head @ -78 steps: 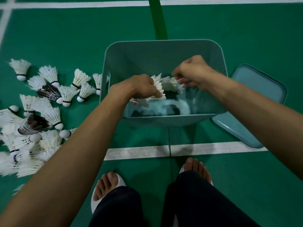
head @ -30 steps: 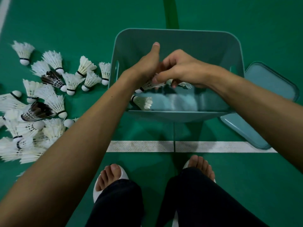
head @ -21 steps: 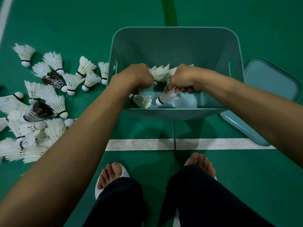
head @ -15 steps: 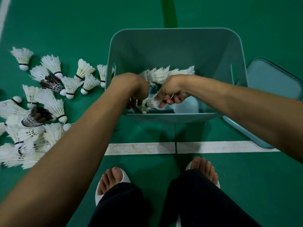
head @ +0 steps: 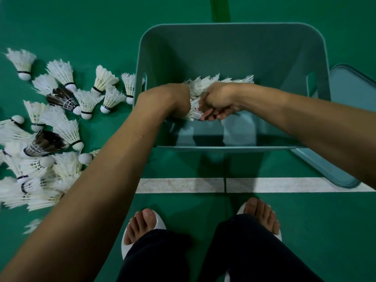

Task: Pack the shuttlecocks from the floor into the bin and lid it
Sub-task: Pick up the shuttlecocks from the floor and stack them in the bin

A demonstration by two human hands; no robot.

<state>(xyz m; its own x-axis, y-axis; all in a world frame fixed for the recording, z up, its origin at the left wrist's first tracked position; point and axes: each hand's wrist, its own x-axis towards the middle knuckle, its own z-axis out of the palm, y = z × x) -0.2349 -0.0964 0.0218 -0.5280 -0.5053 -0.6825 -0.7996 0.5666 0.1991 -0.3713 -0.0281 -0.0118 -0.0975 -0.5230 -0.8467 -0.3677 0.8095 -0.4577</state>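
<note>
A teal plastic bin (head: 230,43) stands open on the green court floor. Both hands are down inside it. My left hand (head: 175,98) grips a bunch of white shuttlecocks (head: 205,84), its fingers turned down out of sight. My right hand (head: 218,102) has its fingers curled around feathers of the same bunch. The two hands nearly touch. A pile of several shuttlecocks (head: 50,127), mostly white with two dark ones, lies on the floor left of the bin. The teal lid (head: 345,110) lies flat on the floor to the bin's right, partly behind my right forearm.
A white court line (head: 203,185) runs across the floor between the bin and my feet (head: 142,226), which wear white sandals. A darker green stripe (head: 219,9) runs away behind the bin.
Both hands have sunk lower into the bin with the shuttlecock bunch. A second ago they were near the rim, and loose shuttlecocks seen on the bin floor are now hidden by my hands.
</note>
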